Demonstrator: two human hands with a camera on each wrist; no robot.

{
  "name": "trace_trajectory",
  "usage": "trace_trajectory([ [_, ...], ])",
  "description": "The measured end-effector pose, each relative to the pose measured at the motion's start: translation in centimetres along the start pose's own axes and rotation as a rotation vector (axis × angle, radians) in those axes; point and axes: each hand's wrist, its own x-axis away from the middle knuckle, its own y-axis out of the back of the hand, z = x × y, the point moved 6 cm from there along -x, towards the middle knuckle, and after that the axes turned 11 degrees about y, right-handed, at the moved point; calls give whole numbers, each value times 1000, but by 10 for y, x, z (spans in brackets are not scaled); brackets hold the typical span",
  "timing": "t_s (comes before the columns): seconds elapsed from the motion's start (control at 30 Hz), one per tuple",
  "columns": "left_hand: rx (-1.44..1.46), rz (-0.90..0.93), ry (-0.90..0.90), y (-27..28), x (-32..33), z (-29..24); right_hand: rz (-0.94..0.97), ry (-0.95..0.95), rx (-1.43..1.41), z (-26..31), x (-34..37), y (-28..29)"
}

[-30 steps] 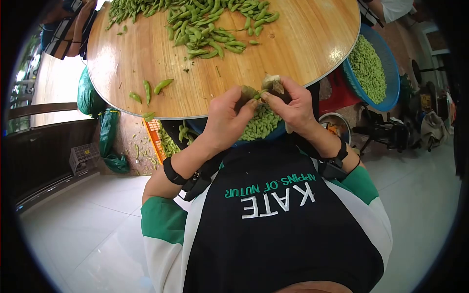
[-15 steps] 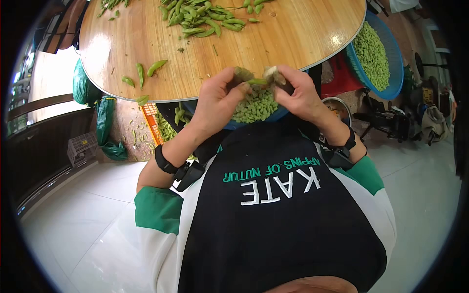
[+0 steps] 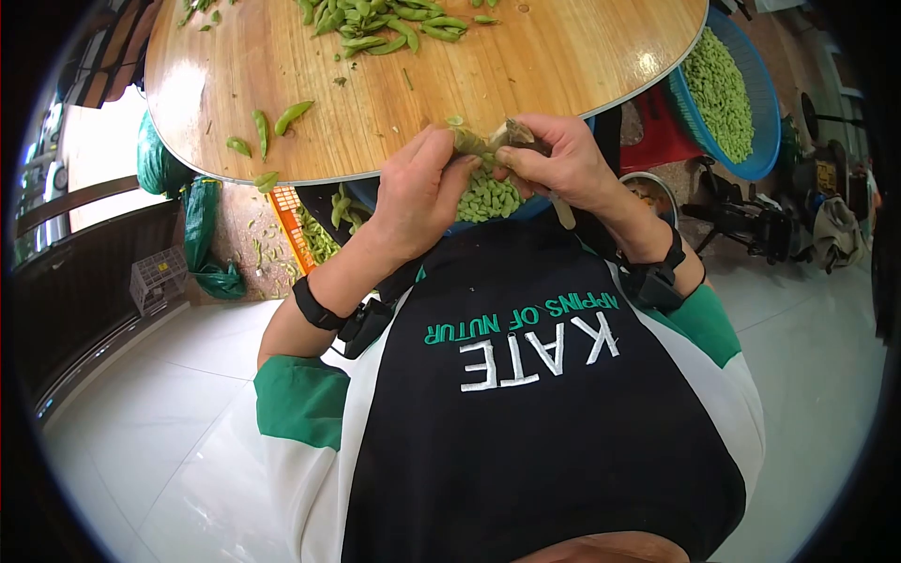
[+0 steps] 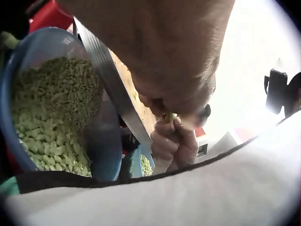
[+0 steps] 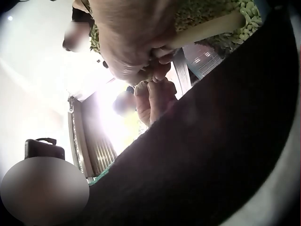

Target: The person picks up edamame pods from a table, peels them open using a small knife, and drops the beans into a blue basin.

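Above shelled beans (image 3: 490,199) in a blue basin, the left hand (image 3: 418,192) pinches a small green pod (image 3: 487,159) between thumb and fingers. Close against it, the right hand (image 3: 566,167) has its thumb and fingertips at the pod. Out of the right palm sticks a pale, slim handle (image 3: 563,213), which crosses over the beans (image 5: 249,21) in the right wrist view; its other end is hidden. Worn, greenish-brown coverings show on fingertips of both hands. In the left wrist view the two hands meet at a pale bit (image 4: 171,117), too small to identify.
Green pods (image 3: 375,23) lie heaped on the round wooden table (image 3: 526,70), several loose ones at its left. An orange crate (image 3: 289,225) stands below left. At right are a blue basket (image 3: 765,141) of beans, a red stool (image 3: 652,131) and a metal bowl (image 3: 648,188).
The head view has shifted, so the table sits higher. The hands drew apart slightly, then came together again at the pod. The pale handle now shows more plainly below the right hand.
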Motion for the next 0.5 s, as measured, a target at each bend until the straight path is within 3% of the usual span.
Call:
trace_trajectory([
  [0.03, 0, 1, -1, -1, -1, 1, -1, 0, 0, -2, -1, 0],
  [0.1, -162, -91, -284, -1, 2, -14, -51, -92, -215, -10, 1, -1],
  [0.33, -255, -175, -397, 0, 4, -17, -54, -99, -300, -9, -1, -6],
  [0.4, -233, -282, -536, 1, 7, -23, -60, -221, -552, -13, 2, -11],
  [0.5, -199, -255, -464, 1, 4, -24, -94, -235, -537, -11, 3, -12],
])
